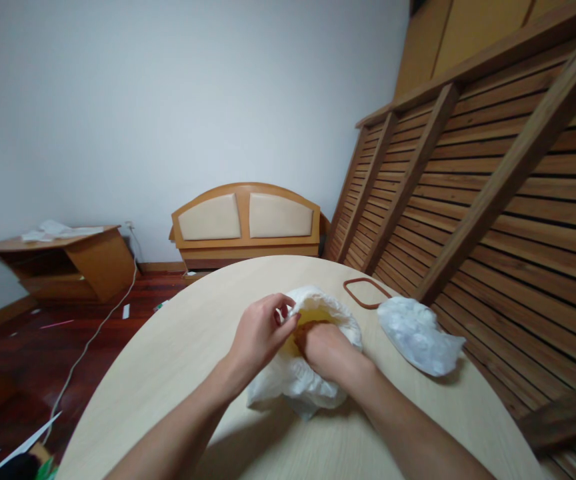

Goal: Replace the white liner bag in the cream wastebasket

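A white plastic bag (301, 380) stands on the round table (168, 353) with its mouth spread wide around a yellowish inside. At the left of its rim, my left hand (263, 327) is closed, thumb and fingers pinching the bag's edge. My right hand (325, 347) reaches down into the opening, and its fingers are hidden there, so what they touch cannot be made out. To the right lies a second, bunched-up white plastic bag (421, 337), apart from both hands. Behind it rests a thin brown rounded-square ring (367, 293).
Slatted wooden panels (468, 220) lean along the table's right side. Beyond the far edge stands a headboard (245, 213) with two cream pads. A low cabinet (93, 267) with papers on top is at the left, and a white cable (91, 340) runs across the floor.
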The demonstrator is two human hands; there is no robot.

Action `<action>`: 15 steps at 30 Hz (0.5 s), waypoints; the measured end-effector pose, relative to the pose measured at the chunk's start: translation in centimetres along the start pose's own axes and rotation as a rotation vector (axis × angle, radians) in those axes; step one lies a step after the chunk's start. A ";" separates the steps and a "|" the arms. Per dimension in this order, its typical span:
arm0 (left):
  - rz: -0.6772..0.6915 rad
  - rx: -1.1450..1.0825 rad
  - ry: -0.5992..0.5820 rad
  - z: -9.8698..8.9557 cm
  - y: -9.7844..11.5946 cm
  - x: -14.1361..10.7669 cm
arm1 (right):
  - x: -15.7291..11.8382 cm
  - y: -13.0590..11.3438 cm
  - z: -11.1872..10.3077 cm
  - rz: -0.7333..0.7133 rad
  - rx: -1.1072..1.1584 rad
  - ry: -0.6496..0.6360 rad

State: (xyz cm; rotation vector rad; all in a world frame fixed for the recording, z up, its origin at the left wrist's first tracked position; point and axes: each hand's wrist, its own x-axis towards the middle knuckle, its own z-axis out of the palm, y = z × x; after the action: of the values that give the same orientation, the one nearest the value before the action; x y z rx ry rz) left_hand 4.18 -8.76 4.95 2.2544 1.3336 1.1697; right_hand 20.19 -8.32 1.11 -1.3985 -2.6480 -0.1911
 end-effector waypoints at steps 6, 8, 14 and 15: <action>-0.051 -0.051 -0.019 0.0 -0.1 0.1 | -0.1 -0.5 -1.5 -0.001 -0.026 -0.158; -0.055 -0.041 -0.001 -0.1 -0.2 0.2 | -0.3 -0.7 -2.3 0.016 -0.031 -0.153; -0.125 -0.091 0.028 -0.2 -1.1 0.8 | -0.8 -1.2 -4.4 0.011 -0.046 -0.181; -0.130 -0.103 0.027 -0.2 -1.3 0.8 | -0.9 -1.2 -4.5 0.012 -0.052 -0.184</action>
State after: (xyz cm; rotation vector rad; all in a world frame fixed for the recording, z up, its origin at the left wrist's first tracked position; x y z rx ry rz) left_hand 3.48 -7.43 4.75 2.0553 1.3747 1.1985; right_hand 19.97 -10.48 5.35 -1.5170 -2.7990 -0.1368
